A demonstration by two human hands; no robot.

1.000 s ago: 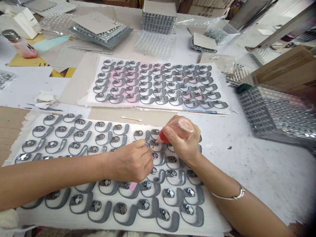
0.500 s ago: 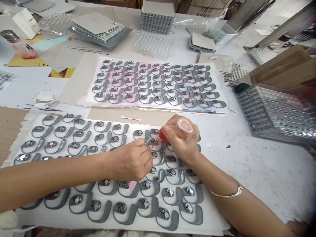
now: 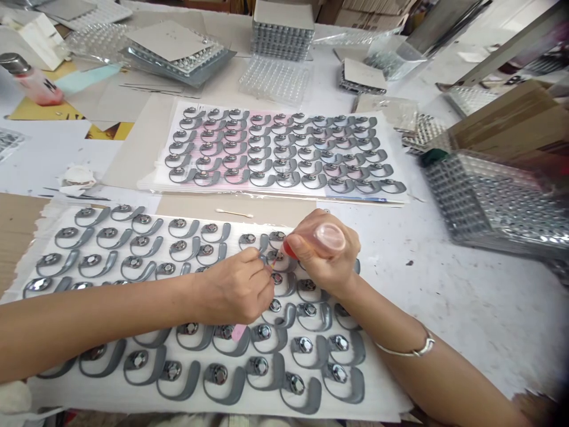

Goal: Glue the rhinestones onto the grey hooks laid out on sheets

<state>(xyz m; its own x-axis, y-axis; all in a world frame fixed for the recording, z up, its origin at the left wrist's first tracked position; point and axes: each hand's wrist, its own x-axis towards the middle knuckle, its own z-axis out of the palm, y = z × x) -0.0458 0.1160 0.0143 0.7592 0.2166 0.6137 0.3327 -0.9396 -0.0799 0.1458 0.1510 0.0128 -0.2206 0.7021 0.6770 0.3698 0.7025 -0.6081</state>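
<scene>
Red-tipped clear bottle point(image 3: 329, 238) pinched in R hand point(image 3: 326, 255), L hand point(image 3: 235, 287) pinching thin stick point(image 3: 272, 263).

Left hand point(image 3: 233, 290) hiding most of a thin stick point(image 3: 239, 332), bottle point(image 3: 329, 238) partly covered by right hand point(image 3: 326, 258), its tip too small to tell, left forearm point(image 3: 111, 308) cut off by the picture's edge, hiding grey hooks point(image 3: 151, 339)

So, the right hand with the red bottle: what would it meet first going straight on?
The right hand tips the bottle of red liquid left and down, so its tip would probably meet the metal-headed grey hook first, though depth is hard to judge.
</scene>
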